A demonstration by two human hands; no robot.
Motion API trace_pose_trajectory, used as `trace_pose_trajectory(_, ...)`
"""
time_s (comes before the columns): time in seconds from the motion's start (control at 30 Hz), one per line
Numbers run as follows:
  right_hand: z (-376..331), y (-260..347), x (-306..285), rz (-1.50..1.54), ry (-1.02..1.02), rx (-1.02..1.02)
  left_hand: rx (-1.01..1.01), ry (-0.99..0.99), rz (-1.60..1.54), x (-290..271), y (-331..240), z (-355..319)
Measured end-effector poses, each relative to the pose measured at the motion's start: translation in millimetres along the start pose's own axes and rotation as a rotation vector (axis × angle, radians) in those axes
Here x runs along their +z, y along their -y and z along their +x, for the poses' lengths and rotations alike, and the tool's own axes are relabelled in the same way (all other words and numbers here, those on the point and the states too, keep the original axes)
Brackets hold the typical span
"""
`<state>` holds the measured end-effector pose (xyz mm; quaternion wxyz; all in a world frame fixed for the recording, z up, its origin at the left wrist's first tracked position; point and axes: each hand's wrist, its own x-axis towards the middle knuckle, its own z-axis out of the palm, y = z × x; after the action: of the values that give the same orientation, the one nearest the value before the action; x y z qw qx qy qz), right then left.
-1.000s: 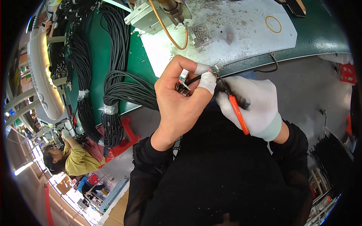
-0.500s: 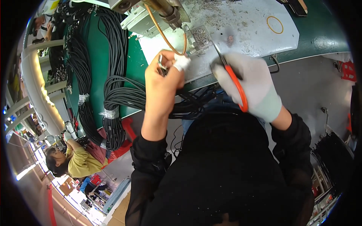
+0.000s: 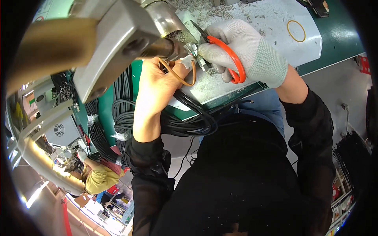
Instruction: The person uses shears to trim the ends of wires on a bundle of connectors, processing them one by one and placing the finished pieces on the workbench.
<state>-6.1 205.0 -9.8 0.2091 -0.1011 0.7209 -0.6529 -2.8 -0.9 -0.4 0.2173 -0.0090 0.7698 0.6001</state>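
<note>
My left hand (image 3: 155,88), bare but for a white wrap (image 3: 186,62) on the thumb, is closed beside the metal die (image 3: 201,62) of a press (image 3: 112,43). The press partly hides its fingers, and what they pinch cannot be made out. In a pale knitted glove, my right hand (image 3: 250,47) is wrapped round scissors (image 3: 236,61) with red-orange handles. Their dark blades point up and left, while the gloved fingertips reach the die's right side. A curved brown tube (image 3: 194,76) passes in front of my left fingers.
Black cable bundles (image 3: 181,126) run below my left hand and along the green table (image 3: 334,29). Small metal scraps lie over the white board (image 3: 275,19), near a yellow-orange ring (image 3: 288,30). A person in yellow (image 3: 100,179) works at far left.
The view has come closer to the press, which now looms large at upper left. My right hand with the scissors has moved up and left to the die; my left hand is now at the die too.
</note>
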Motion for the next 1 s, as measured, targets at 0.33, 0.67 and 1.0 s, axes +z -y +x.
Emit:
trace_pose_trajectory(0.33,1,-2,-2,0.013,0.016,-0.018,-0.261,0.007,-0.084,-12,9,3)
trace_pose_trajectory(0.67,6,-20,1,-0.003,-0.007,-0.306,-0.115,0.086,-0.063,-18,13,7)
trace_pose_trajectory(1.0,-3,-3,3,0.006,-0.042,-0.026,-0.068,0.184,-0.165,-14,19,5)
